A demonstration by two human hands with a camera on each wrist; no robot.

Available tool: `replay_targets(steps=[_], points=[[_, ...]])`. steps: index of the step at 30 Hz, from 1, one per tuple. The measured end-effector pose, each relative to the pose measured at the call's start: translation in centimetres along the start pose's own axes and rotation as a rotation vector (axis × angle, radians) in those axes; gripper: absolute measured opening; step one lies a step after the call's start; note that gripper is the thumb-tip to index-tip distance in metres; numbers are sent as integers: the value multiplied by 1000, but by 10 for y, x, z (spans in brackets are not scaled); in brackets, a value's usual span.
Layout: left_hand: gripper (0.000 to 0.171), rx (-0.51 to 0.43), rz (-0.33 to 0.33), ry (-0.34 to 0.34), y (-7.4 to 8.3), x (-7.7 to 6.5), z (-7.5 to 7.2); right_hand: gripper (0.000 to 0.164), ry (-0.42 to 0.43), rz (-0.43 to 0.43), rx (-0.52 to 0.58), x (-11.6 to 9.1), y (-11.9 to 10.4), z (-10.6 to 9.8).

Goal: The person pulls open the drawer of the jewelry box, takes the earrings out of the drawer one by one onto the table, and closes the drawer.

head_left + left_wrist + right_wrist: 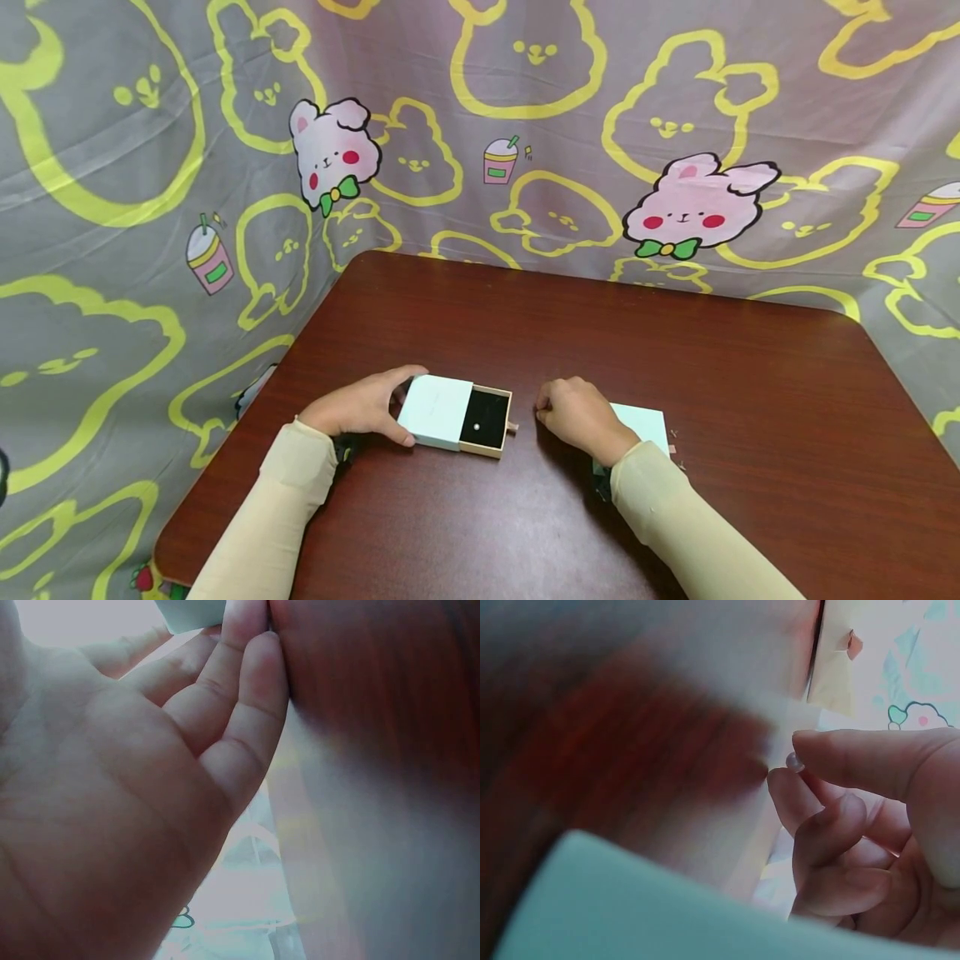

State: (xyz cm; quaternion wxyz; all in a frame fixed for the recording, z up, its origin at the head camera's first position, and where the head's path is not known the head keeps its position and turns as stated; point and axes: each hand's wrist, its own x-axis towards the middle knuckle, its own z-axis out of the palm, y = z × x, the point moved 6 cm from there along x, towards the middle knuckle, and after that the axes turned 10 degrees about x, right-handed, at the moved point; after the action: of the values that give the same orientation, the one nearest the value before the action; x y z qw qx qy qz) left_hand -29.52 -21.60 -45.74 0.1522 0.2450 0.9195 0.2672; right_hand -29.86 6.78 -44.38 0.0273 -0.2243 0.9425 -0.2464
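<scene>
My left hand (363, 406) grips the closed end of a pale mint jewelry box (435, 410), thumb along the near side and fingers at the far corner. Its drawer (481, 451) is pulled partway out to the right, showing a black lining (486, 410) with one pearl (476, 427) on it. To the right of the drawer, my right hand (581, 415) pinches a small pearl (793, 761) between thumb and index finger, seen in the right wrist view. In the left wrist view, the curled fingers (259, 697) reach a corner of the box (191, 613).
A second mint box (645, 423) lies partly hidden under my right forearm, a ribbon tab (672, 449) at its right side. Small thin pieces (673, 433) lie beside that tab. The brown table (600, 333) meets a patterned curtain (555, 100) behind and to the left.
</scene>
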Motion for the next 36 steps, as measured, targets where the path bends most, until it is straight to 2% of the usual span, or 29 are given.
replay_targets(steps=[36], points=[[104, -7, 2, -9, -2, 1, 0, 6, -12, 6, -8, 0, 3, 1]])
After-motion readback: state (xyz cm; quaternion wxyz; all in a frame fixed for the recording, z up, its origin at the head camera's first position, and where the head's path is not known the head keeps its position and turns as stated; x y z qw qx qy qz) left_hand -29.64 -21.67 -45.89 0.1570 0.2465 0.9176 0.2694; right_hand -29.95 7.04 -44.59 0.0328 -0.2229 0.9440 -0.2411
